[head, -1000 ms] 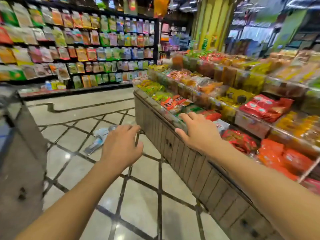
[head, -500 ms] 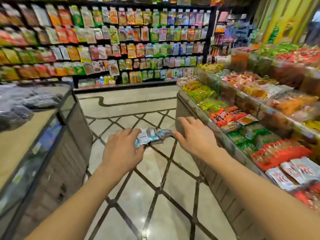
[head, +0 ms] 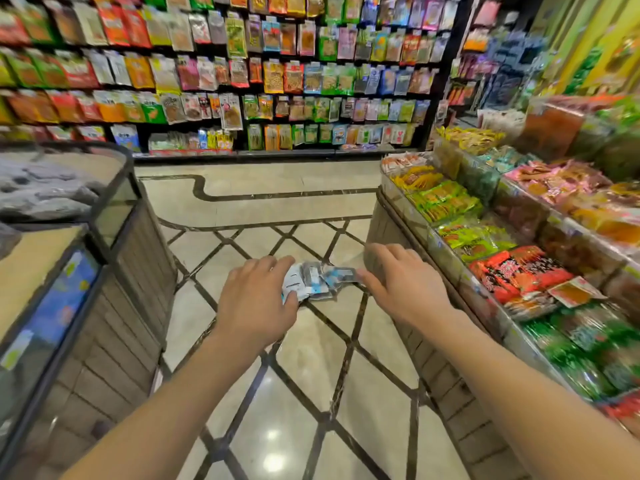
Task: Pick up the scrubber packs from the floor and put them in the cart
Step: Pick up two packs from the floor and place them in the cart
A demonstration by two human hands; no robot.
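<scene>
Head view: scrubber packs [head: 317,279] lie in a small heap on the tiled floor [head: 311,355], between the two display counters. The heap's long axis runs left to right across the aisle. Left hand [head: 258,303] and right hand [head: 403,284] reach toward its ends, fingers extended, grasping nothing; contact cannot be determined.

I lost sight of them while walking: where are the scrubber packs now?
In the head view, the small white-and-blue plastic scrubber packs lie on the tiled floor at centre, between the left hand and right hand.
</scene>
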